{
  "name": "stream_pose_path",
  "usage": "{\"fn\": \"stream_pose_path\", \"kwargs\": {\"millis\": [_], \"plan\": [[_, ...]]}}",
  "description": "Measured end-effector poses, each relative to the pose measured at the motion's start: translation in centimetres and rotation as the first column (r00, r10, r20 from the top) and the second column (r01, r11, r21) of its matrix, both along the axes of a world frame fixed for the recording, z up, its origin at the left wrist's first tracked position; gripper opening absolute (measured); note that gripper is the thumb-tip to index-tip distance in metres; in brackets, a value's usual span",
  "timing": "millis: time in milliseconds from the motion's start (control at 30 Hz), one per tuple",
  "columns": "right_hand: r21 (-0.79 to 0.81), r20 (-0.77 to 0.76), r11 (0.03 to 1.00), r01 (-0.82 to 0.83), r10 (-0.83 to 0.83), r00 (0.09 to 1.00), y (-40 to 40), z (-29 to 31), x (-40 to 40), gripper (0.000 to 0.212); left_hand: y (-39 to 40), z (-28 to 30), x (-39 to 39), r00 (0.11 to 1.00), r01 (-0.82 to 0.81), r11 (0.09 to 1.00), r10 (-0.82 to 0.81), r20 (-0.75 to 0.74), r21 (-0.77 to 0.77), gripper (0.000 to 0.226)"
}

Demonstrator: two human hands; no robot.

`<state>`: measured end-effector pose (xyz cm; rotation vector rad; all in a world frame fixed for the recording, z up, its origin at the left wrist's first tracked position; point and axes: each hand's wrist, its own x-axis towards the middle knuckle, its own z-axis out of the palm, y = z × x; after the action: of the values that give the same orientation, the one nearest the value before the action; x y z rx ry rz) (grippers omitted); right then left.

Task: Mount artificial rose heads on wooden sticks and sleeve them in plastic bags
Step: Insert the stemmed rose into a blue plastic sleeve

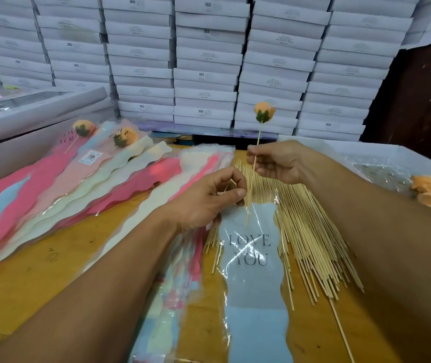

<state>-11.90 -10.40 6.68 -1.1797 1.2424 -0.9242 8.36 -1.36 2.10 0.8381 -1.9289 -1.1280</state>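
Right hand (274,163) makes a pinching grip on the thin wooden stick (257,148) of an orange artificial rose head (264,112), which stands above this grip. Left hand (209,200) pinches the clear blue plastic bag (251,258) lower down, over loose wooden sticks (311,231) on the worktop (52,271).

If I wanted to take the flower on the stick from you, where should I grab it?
Probably by the bare stick between the rose head and the right hand, pinching it from the side. The stick stands nearly upright and that stretch is free. The petals look soft, so squeezing the head might crush it or pull it off.
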Motion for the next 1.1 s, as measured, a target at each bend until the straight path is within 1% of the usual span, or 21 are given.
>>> {"fn": "stream_pose_path", "kwargs": {"millis": [133, 233, 333, 400, 433, 500, 567, 600, 667, 700, 733, 767, 800, 833, 867, 900, 967, 1033, 1100], "plan": [[-0.001, -0.040, 0.996, -0.087, 0.087, 0.995, 1.3, -0.9, 0.5, 0.015, -0.2, -0.1, -0.1, 0.996, -0.090, 0.995, 0.089, -0.022, -0.042, 0.009], [0.019, 0.021, 0.992, -0.128, 0.128, 0.992, 2.2, -1.7, 0.9, 0.016, -0.5, -0.3, -0.2, 0.984, -0.169, 0.984, 0.165, -0.067, -0.057, 0.006], [0.090, 0.068, 0.976, -0.198, 0.192, 0.979, 3.2, -2.3, 1.0, 0.019, -0.7, -0.7, -0.4, 0.951, -0.269, 0.963, 0.267, -0.153, 0.010, 0.004], [0.124, 0.076, 0.964, -0.235, 0.227, 0.971, 4.1, -2.7, 1.1, 0.022, -0.7, -0.7, -0.4, 0.919, -0.336, 0.940, 0.342, -0.197, 0.060, 0.011], [0.131, 0.064, 0.963, -0.237, 0.230, 0.971, 4.6, -2.8, 1.1, 0.023, -0.8, -0.7, -0.4, 0.903, -0.383, 0.922, 0.386, -0.189, 0.057, 0.016], [0.120, 0.013, 0.971, -0.205, 0.205, 0.979, 5.4, -3.1, 1.3, 0.024, -0.8, -0.6, -0.5, 0.872, -0.458, 0.888, 0.458, -0.172, 0.041, 0.024], [0.041, -0.092, 0.992, -0.119, 0.122, 0.988, 5.9, -3.3, 1.5, 0.023, -0.7, -0.5, -0.7, 0.842, -0.502, 0.863, 0.502, -0.198, 0.055, 0.032], [-0.017, -0.118, 0.997, -0.072, 0.070, 0.991, 6.0, -3.4, 1.5, 0.022, -0.6, -0.4, -0.8, 0.827, -0.516, 0.854, 0.519, -0.216, 0.074, 0.037], [-0.103, -0.068, 0.994, -0.030, 0.023, 0.997, 6.2, -3.5, 1.6, 0.019, -0.5, -0.4, -1.1, 0.802, -0.531, 0.834, 0.552, -0.228, 0.150, 0.054], [-0.123, -0.020, 0.992, -0.023, 0.021, 1.000, 6.3, -3.4, 1.6, 0.017, -0.5, -0.3, -1.2, 0.803, -0.515, 0.830, 0.555, -0.218, 0.216, 0.062], [-0.134, 0.021, 0.991, -0.013, 0.015, 1.000, 6.4, -3.4, 1.7, 0.016, -0.4, -0.1, -1.1, 0.815, -0.460, 0.830, 0.536, -0.220, 0.316, 0.065], [-0.144, 0.044, 0.990, 0.004, 0.002, 0.999, 6.5, -3.4, 1.7, 0.015, -0.4, 0.1, -1.0, 0.836, -0.343, 0.825, 0.486, -0.254, 0.448, 0.060], [-0.158, 0.058, 0.987, 0.028, -0.019, 0.998, 6.5, -3.4, 1.7, 0.015, -0.3, 0.3, -0.8, 0.859, -0.188, 0.801, 0.415, -0.299, 0.569, 0.052], [-0.170, 0.075, 0.984, 0.054, -0.042, 0.996, 6.5, -3.5, 1.6, 0.014, -0.3, 0.4, -0.6, 0.888, -0.059, 0.760, 0.336, -0.314, 0.648, 0.043], [-0.173, 0.100, 0.982, 0.080, -0.063, 0.993, 6.4, -3.5, 1.5, 0.013, -0.1, 0.4, -0.5, 0.926, 0.017, 0.722, 0.250, -0.284, 0.691, 0.038], [-0.169, 0.130, 0.980, 0.107, -0.085, 0.988, 6.4, -3.6, 1.5, 0.012, 0.0, 0.2, -0.3, 0.957, 0.060, 0.701, 0.163, -0.242, 0.710, 0.034], [-0.157, 0.179, 0.975, 0.155, -0.126, 0.976, 6.3, -3.6, 1.4, 0.010, 0.1, -0.2, -0.3, 0.979, 0.108, 0.708, 0.048, -0.200, 0.698, 0.030], [-0.152, 0.203, 0.974, 0.170, -0.138, 0.970, 6.3, -3.7, 1.5, 0.010, 0.1, -0.4, -0.5, 0.981, 0.108, 0.724, 0.034, -0.191, 0.682, 0.029], [-0.145, 0.204, 0.980, 0.135, -0.104, 0.973, 6.2, -3.7, 1.3, 0.018, 0.2, -0.4, -0.7, 0.981, 0.109, 0.733, 0.030, -0.192, 0.671, 0.022]]}}
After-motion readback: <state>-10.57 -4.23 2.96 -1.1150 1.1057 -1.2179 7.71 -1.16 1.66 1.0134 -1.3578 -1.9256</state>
